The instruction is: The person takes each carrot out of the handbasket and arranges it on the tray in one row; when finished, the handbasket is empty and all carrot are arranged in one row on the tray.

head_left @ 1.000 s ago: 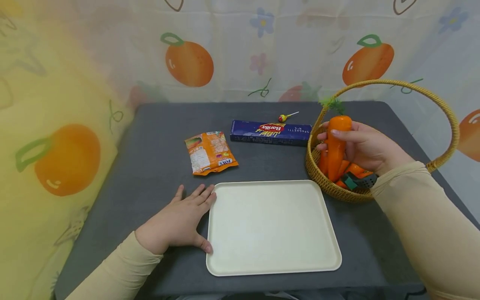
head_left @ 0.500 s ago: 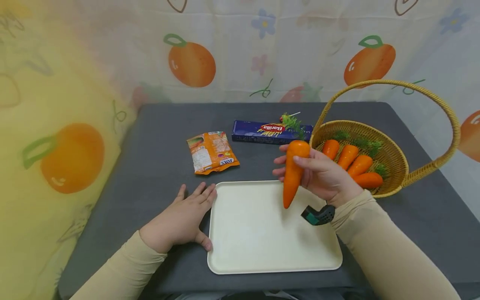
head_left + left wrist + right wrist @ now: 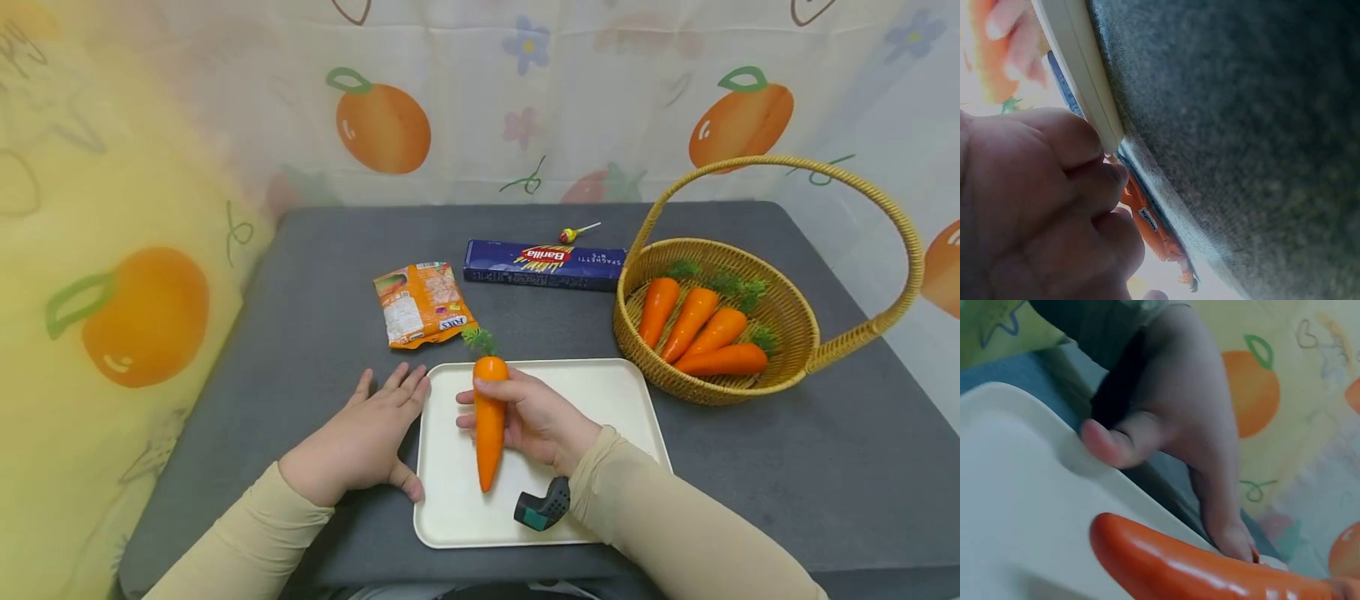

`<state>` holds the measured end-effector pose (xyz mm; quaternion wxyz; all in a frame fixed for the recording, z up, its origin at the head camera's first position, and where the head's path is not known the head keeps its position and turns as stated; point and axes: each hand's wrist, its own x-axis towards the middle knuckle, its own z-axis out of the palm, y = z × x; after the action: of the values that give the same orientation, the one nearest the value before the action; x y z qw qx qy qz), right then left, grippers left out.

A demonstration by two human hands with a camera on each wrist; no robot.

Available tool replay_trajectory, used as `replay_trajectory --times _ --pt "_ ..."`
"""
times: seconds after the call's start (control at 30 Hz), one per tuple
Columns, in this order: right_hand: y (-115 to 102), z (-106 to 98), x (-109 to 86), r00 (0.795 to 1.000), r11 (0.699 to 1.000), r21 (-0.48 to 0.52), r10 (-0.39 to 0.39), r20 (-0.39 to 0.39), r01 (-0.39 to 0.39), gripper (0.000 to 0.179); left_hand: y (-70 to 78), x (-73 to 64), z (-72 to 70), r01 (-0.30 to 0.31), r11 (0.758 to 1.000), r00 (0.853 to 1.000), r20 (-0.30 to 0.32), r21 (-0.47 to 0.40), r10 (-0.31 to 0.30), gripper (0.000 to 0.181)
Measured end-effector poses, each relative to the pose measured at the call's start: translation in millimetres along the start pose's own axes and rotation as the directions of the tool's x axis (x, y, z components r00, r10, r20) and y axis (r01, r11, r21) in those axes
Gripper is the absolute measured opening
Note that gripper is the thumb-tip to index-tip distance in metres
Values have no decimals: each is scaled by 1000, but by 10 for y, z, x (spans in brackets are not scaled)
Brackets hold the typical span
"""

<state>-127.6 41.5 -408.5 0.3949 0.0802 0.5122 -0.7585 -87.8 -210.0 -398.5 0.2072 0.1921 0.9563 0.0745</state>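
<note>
My right hand (image 3: 536, 417) grips an orange carrot (image 3: 490, 421) with a green leafy top, its tip toward me, over the left half of a cream tray (image 3: 600, 379). In the right wrist view the carrot (image 3: 1179, 562) hangs just above the tray's surface. My left hand (image 3: 356, 446) lies with fingers spread at the tray's left edge, thumb and fingertips touching the rim. The left wrist view shows this hand (image 3: 1041, 187) close up against the tray's edge (image 3: 1082, 69). Several more carrots (image 3: 693, 321) lie in a wicker basket (image 3: 795, 333) to the right.
Behind the tray lies an orange snack bag (image 3: 426, 307). A blue spaghetti box (image 3: 543, 265) is farther back, with a lollipop (image 3: 577, 232) behind it. The basket's tall handle (image 3: 892, 208) arches up at the right. Everything stands on a dark grey table (image 3: 330, 275).
My right hand has brought the carrot out of the basket, leftward and toward me, over the tray's left half. The left hand has stayed at the tray's edge.
</note>
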Motion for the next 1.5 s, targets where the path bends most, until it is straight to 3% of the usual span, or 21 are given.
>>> replay_trajectory --times 0.13,0.37,0.53,0.8,0.97,1.1,1.23,1.37,1.43,1.5 --pt "87 61 3 1000 1000 -23 16 -10 -16 61 6 1 -8 7 1000 1000 -1 14 -7 158" --pt "115 113 -89 999 996 -91 9 51 -4 79 21 18 -20 10 1000 1000 -6 11 -10 158" --pt "103 158 -168 997 990 -142 34 76 -23 80 13 25 -11 19 1000 1000 -7 2 -19 157" --pt "37 163 -281 999 938 -346 31 37 -16 81 23 38 -17 43 999 999 4 3 -43 157" --pt "-184 56 -429 998 902 -430 -12 67 40 80 41 40 -29 48 999 999 13 4 -48 158" --pt "-522 -98 -662 981 870 -460 -113 160 175 67 38 33 -33 46 999 999 8 12 -46 160" --pt "-876 -351 -972 932 846 -404 -265 247 348 54 38 29 -36 42 999 999 5 21 -42 160" --pt "-1163 -695 -1196 873 843 -257 -406 272 472 44 47 37 -44 48 998 999 12 32 -49 159" --pt "-1277 -896 -1241 843 854 -120 -461 278 507 44 53 40 -48 52 998 998 16 29 -53 159" --pt "-1383 -1111 -1256 840 878 82 -476 260 472 44 59 42 -51 58 998 998 21 24 -58 159"
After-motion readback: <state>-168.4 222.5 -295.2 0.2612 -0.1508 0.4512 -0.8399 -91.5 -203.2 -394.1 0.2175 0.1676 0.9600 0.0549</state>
